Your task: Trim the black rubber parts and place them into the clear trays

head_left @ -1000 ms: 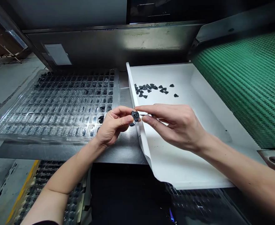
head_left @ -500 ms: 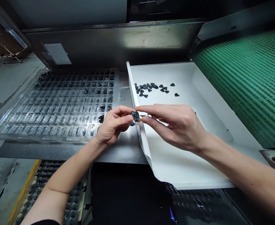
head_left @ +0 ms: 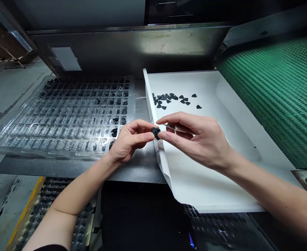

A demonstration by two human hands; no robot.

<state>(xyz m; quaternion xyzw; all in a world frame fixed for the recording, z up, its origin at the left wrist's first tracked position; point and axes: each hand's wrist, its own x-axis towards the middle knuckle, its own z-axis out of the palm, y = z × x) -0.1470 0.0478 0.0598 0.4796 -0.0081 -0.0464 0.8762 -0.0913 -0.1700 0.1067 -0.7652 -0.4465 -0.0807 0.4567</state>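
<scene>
My left hand pinches a small round black part with spoke-like openings between thumb and fingertips. It is held over the left wall of a white tray. From the other side, the thumb of my right hand touches the part's edge. A thin metal tool lies inside the curled fingers of that hand; its exact kind cannot be made out. Left of my hands, a clear plastic compartment tray holds black parts in its far rows and right-hand columns.
Several small black pieces lie loose toward the back of the white tray. A green ribbed belt slopes down to that tray's right side. Behind stands a metal machine panel. More filled trays sit below the metal table edge.
My right thumb has come onto the black part, and the tool's tip has drawn back from it into the fingers. The part appears turned slightly. A second small part below it no longer shows.
</scene>
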